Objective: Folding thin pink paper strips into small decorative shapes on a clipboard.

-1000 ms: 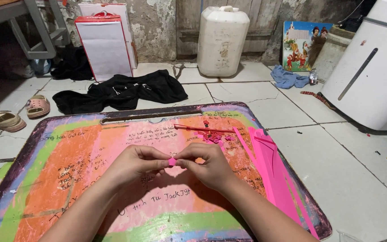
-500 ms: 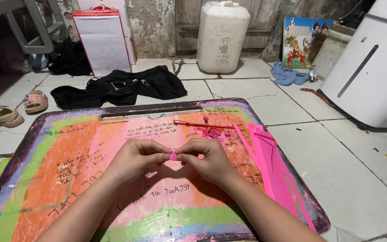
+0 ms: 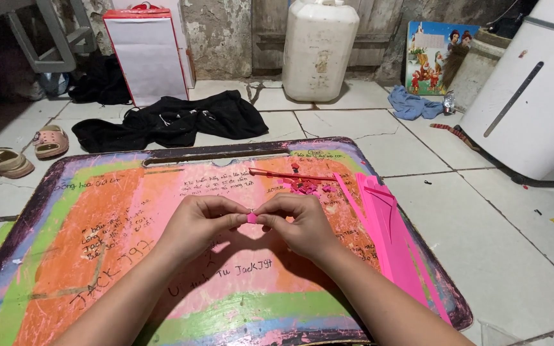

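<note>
Hands: left hand (image 3: 199, 225) and right hand (image 3: 300, 224) are meeting over the painted table (image 3: 97, 218), both pinching one small pink paper piece (image 3: 251, 218) between fingertips.
Grip: both are grasping the piece, holding it just above the tabletop.
Done: a little pile of folded pink pieces (image 3: 306, 187) is sitting beyond the hands.
Left: a stack of pink paper strips (image 3: 386, 230) is lying at the right edge, looking plentiful.

It was a worn room in a home: cracked floor tiles (image 3: 482, 256) lay under a peeling wall (image 3: 226, 38), with sandals (image 3: 51, 141), dark clothes (image 3: 174, 122), a plastic jerrycan (image 3: 318, 51), a children's picture board (image 3: 434, 57) and a low, scribbled-on painted desk (image 3: 97, 243).
</note>
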